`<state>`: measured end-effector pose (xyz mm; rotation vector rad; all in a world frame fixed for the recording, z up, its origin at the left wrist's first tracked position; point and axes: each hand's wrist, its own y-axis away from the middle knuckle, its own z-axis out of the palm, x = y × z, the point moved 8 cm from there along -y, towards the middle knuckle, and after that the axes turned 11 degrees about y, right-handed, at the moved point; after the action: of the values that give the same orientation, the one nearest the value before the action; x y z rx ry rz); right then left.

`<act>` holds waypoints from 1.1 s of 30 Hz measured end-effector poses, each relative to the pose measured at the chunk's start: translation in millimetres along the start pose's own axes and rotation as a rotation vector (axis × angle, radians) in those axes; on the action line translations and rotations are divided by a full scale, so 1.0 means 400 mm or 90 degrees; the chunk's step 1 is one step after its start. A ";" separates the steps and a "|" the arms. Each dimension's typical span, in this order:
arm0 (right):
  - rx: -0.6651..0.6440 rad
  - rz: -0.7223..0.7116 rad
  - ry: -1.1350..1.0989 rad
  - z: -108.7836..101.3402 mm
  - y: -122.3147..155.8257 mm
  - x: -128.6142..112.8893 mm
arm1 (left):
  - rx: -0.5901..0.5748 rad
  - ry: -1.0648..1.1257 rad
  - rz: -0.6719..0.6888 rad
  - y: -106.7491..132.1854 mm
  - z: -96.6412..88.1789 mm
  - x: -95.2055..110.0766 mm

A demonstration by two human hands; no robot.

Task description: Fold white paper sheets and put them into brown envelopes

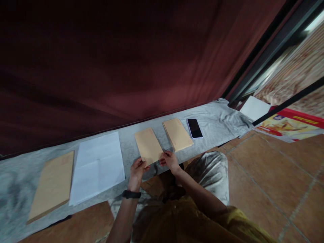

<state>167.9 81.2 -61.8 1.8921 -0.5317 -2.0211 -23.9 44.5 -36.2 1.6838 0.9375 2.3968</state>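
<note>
A tan envelope (148, 145) lies on the grey cloth (126, 148) in front of me. My left hand (137, 170) pinches its near left corner, and my right hand (170, 160) pinches its near right corner; the fingers of both are closed on the edge. A black watch (131, 194) is on my left wrist. Just right of this envelope lies a stack of tan envelopes (177, 134).
White paper sheets (97, 167) and a larger tan envelope stack (52, 185) lie to the left on the cloth. A dark phone (194, 128) rests right of the envelopes. A dark red curtain (113, 60) hangs behind. Tiled floor (273, 179) and a colourful poster (291, 126) are at right.
</note>
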 end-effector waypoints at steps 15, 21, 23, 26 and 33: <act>0.059 -0.089 0.408 -0.031 0.048 -0.088 | 0.067 -0.048 0.044 -0.015 -0.006 0.015; 0.084 -0.492 0.810 0.037 0.148 -0.164 | 0.070 -0.097 0.070 -0.023 0.004 0.020; 0.040 -0.589 0.836 0.073 0.172 -0.148 | 0.072 -0.126 0.077 -0.027 0.008 0.021; 0.000 -0.644 0.853 0.105 0.181 -0.111 | 0.076 -0.186 0.087 -0.029 0.011 0.027; -0.011 -0.643 0.873 0.110 0.167 -0.080 | 0.149 -0.401 0.218 0.030 0.008 0.079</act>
<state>124.9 39.8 0.6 3.1631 0.9193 -0.4616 -30.1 48.3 -3.0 2.6382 0.8893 1.7308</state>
